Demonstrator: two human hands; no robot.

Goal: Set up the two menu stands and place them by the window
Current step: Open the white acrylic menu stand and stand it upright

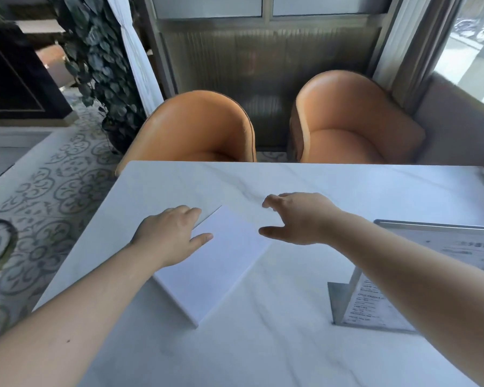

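Flat beneath the left hand (170, 235) lies a blank white menu stand (215, 263), fingers spread on it; right hand (296, 219) hovers open beside; right of it, another stand (380, 300), print too blurred to read.

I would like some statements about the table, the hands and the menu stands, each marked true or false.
1. The left hand rests on the flat white sheet. True.
2. The right hand grips a cup. False: it is open and holds nothing.
3. A menu stand stands upright on the right side of the table. True.
4. The two chairs are blue. False: they are orange.
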